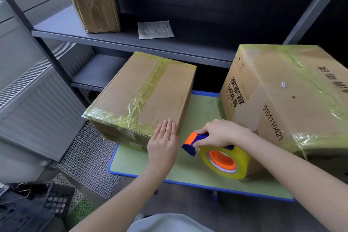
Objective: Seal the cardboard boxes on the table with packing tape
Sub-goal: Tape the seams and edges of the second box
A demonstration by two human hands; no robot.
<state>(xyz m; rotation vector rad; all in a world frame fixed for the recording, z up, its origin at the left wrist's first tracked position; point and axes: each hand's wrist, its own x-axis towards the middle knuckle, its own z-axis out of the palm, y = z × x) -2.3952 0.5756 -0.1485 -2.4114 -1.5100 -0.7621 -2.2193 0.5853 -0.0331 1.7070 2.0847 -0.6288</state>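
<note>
left hand (163,140) flat against small box (143,92); right hand (219,133) grips tape dispenser (216,153).

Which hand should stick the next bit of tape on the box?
Probably the right hand: it grips the tape dispenser, while the left hand lies flat against the smaller box, steadying it.

boxes (143,96): matt cardboard, glossy wrinkled tape | dispenser (195,141): smooth plastic | shelf (116,37): matt metal

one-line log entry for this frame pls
left hand: flat against smaller box | right hand: grips tape dispenser | larger box: taped
</note>
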